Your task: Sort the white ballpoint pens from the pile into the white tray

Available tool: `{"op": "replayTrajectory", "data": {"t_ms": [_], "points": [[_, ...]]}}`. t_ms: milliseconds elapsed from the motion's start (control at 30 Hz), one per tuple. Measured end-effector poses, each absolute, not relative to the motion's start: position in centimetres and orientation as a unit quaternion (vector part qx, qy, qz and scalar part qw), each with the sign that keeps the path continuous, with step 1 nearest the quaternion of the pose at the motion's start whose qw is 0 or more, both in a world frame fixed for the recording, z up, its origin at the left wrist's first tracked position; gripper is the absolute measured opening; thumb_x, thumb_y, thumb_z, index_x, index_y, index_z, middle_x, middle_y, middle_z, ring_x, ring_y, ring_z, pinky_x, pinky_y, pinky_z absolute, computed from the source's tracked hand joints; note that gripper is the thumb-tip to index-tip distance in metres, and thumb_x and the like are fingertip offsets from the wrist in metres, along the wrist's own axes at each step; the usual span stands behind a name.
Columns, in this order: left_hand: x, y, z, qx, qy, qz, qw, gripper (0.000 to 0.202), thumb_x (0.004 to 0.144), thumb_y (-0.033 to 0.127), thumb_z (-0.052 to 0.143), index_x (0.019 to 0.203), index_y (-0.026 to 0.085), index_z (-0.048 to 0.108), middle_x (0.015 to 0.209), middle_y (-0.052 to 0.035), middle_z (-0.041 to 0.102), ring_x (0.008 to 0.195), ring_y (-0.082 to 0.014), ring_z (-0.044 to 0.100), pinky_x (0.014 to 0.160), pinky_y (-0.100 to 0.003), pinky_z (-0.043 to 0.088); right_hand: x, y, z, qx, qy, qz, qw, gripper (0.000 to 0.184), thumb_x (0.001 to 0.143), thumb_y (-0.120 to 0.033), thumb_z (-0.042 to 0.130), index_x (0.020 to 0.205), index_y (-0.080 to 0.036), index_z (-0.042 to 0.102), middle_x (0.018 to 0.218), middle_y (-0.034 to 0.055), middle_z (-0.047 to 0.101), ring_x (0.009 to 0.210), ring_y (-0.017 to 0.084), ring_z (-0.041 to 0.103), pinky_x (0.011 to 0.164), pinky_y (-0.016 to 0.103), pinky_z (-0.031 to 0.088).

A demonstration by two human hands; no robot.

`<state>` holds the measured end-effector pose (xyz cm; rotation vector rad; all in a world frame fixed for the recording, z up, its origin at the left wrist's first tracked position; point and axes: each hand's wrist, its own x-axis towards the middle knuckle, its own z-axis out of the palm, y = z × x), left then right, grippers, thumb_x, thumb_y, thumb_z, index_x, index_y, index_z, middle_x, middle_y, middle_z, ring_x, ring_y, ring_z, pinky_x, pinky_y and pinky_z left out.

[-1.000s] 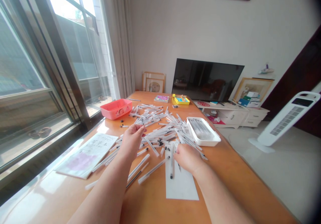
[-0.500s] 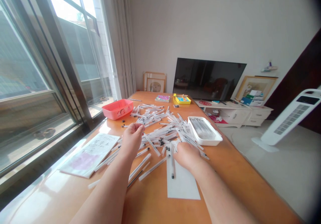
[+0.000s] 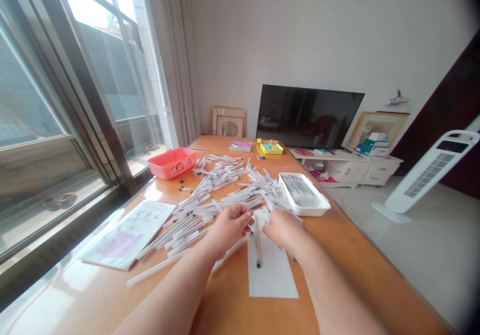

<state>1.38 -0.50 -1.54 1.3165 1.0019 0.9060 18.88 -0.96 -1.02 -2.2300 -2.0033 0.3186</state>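
A heap of several clear plastic pens (image 3: 225, 185) covers the middle of the orange wooden table (image 3: 360, 270). My left hand (image 3: 228, 227) hovers at the near edge of the heap, fingers curled and pinched on something small I cannot make out. My right hand (image 3: 284, 229) lies close beside it, fingers curled down among the pens at the top of a white sheet of paper (image 3: 272, 270). One pen with a black tip (image 3: 257, 247) lies lengthwise on that sheet between my hands. A white tray (image 3: 304, 195) with pens in it stands just beyond my right hand.
A pink plastic tub (image 3: 171, 162) stands at the far left of the heap. A printed booklet (image 3: 129, 232) lies near the window side. A small book (image 3: 241, 146) and a yellow box (image 3: 270, 148) sit at the far end. A TV (image 3: 309, 117) and white tower fan (image 3: 427, 175) stand beyond.
My left hand has moved right and toward me, from over the left of the heap to right beside my right hand. The right hand has barely shifted.
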Motion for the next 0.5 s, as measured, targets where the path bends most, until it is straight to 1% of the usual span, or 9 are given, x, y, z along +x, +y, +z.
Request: {"op": "replayTrajectory", "data": {"t_ms": [100, 200, 300, 400, 500], "points": [[2.0, -1.3, -1.4, 0.525, 0.408, 0.371, 0.648, 0.024, 0.082, 0.035, 0.07, 0.094, 0.016, 0.063, 0.092, -0.0068, 0.068, 0.074, -0.0156, 0.067, 0.065, -0.027, 0.05, 19.2, -1.1, -0.7, -0.741, -0.658, 0.11, 0.075, 0.02, 0.076, -0.034, 0.062, 0.087, -0.022, 0.074, 0.087, 0.0115, 0.075, 0.083, 0.028, 0.068, 0.064, 0.032, 0.041], [2.2, -1.5, -1.3, 0.483, 0.381, 0.355, 0.704, 0.03, 0.078, 0.032, 0.075, 0.102, 0.017, 0.065, 0.098, -0.0073, 0.067, 0.079, -0.0171, 0.069, 0.063, -0.026, 0.05, 18.8, -1.5, -0.3, -0.725, -0.672, 0.112, 0.1, 0.019, 0.077, -0.032, 0.061, 0.087, -0.022, 0.073, 0.084, 0.0108, 0.074, 0.077, 0.026, 0.067, 0.061, 0.031, 0.037], [2.1, -1.3, -1.4, 0.464, 0.36, 0.329, 0.74, 0.037, 0.076, 0.031, 0.078, 0.107, 0.015, 0.067, 0.094, -0.008, 0.068, 0.073, -0.0149, 0.066, 0.057, -0.023, 0.045, 18.2, -2.1, 0.2, -0.702, -0.692, 0.129, 0.11, 0.018, 0.077, -0.031, 0.063, 0.087, -0.021, 0.073, 0.081, 0.0109, 0.073, 0.073, 0.025, 0.065, 0.058, 0.031, 0.033], [2.0, -1.1, -1.3, 0.464, 0.349, 0.318, 0.749, 0.04, 0.075, 0.033, 0.079, 0.109, 0.014, 0.071, 0.087, -0.0064, 0.067, 0.065, -0.0111, 0.062, 0.052, -0.021, 0.039, 17.8, -2.5, 0.5, -0.681, -0.703, 0.157, 0.131, 0.016, 0.078, -0.033, 0.064, 0.083, -0.021, 0.074, 0.08, 0.01, 0.073, 0.072, 0.023, 0.064, 0.059, 0.03, 0.033], [1.8, -1.2, -1.1, 0.475, 0.348, 0.326, 0.74, 0.041, 0.077, 0.037, 0.078, 0.111, 0.015, 0.073, 0.093, -0.0068, 0.068, 0.063, -0.0082, 0.059, 0.05, -0.02, 0.034, 18.0, -2.5, 0.0, -0.652, -0.708, 0.193, 0.19, 0.018, 0.083, -0.031, 0.059, 0.078, -0.021, 0.073, 0.075, 0.0064, 0.072, 0.067, 0.019, 0.061, 0.059, 0.028, 0.033]]}}
